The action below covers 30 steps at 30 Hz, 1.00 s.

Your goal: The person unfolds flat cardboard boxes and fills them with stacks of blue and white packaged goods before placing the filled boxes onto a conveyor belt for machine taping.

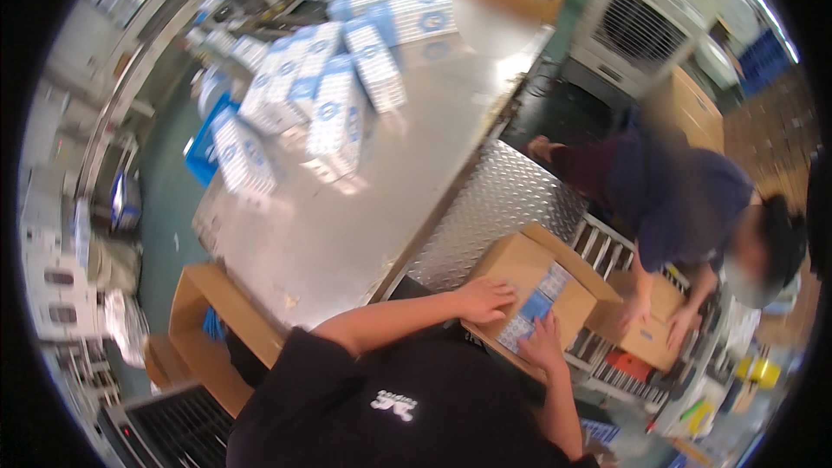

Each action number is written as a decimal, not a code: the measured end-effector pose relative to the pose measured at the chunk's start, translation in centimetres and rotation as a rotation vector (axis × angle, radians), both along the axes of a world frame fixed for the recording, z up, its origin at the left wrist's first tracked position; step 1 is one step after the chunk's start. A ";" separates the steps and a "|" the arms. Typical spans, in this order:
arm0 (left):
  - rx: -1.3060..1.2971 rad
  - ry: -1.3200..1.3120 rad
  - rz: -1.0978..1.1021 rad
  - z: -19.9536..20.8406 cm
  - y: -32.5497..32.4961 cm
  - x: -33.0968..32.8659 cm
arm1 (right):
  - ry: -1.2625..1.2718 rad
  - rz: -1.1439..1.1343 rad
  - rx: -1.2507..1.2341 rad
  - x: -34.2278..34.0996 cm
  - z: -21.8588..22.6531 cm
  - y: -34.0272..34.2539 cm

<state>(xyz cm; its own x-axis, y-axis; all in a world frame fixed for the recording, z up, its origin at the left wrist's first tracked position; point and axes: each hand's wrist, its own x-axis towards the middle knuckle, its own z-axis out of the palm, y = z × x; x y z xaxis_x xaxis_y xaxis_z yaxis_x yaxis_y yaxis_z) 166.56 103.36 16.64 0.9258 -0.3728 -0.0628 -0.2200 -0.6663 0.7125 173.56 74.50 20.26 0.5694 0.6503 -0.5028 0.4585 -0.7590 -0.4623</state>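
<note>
An open brown cardboard box [579, 295] sits in front of me on a roller conveyor [607, 251]. Blue-and-white packs [539, 308] show inside it. My left hand [485, 299] rests flat on the box's near-left flap. My right hand [544, 342] presses down on the packs at the box's opening, fingers spread. Neither hand grips anything that I can see.
A steel table [347, 234] at the left carries several stacked blue-and-white packs [334, 117]. Another person [685, 208] at the right has both hands on a second cardboard box [646, 329] on the conveyor. An open empty carton [204, 329] stands lower left. A fan unit [637, 26] is behind.
</note>
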 end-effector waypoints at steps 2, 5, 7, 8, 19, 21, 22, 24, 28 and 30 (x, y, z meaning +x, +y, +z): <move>0.222 -0.143 -0.072 -2.4 -1.8 0.9 | 0.169 0.136 0.076 0.2 0.2 -2.7; 0.367 -0.123 -0.188 -1.7 -3.9 4.3 | 0.334 0.159 0.079 0.4 1.9 -5.6; 0.404 0.190 -0.285 -0.5 -6.0 9.8 | 0.168 0.140 0.061 1.0 3.8 -3.4; 0.305 0.011 -0.190 -0.7 -6.6 11.3 | -0.129 0.030 -0.048 2.3 3.1 -3.2; 0.169 -0.047 -0.041 -0.5 -2.9 3.8 | 0.008 -1.299 0.599 -0.1 -8.2 -4.8; 0.164 -0.255 -0.048 -1.7 -1.3 3.0 | 0.001 -1.373 0.481 1.0 -10.3 -6.7; 0.209 -0.111 -0.086 -0.4 -1.1 3.7 | -0.017 -1.404 0.593 0.9 -12.7 -7.1; 0.231 0.033 0.216 1.0 -0.6 6.4 | -0.097 -1.320 0.247 2.4 -12.0 -6.7; -0.063 0.069 0.710 -5.6 -1.7 7.5 | -0.152 -1.250 -0.142 7.1 -8.8 -2.7; -0.248 0.151 0.759 -6.6 -3.7 8.1 | -0.279 -1.221 -0.073 8.8 -10.7 -4.4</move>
